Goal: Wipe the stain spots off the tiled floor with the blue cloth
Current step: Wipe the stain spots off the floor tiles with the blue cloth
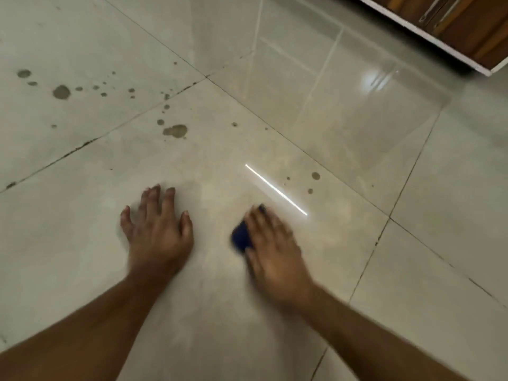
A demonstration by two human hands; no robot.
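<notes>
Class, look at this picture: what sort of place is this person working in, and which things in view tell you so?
Probably an indoor room of a home, perhaps a kitchen. Clues: the glossy tiled floor with grout lines, and a wooden cabinet with metal handles at the top right. Dark stain spots mark the tiles.

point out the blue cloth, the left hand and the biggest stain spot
blue cloth (pixel 241 237), head view, exposed edge beside the fingers
left hand (pixel 158 229), head view, back of hand
biggest stain spot (pixel 176 131), head view, its middle
</notes>
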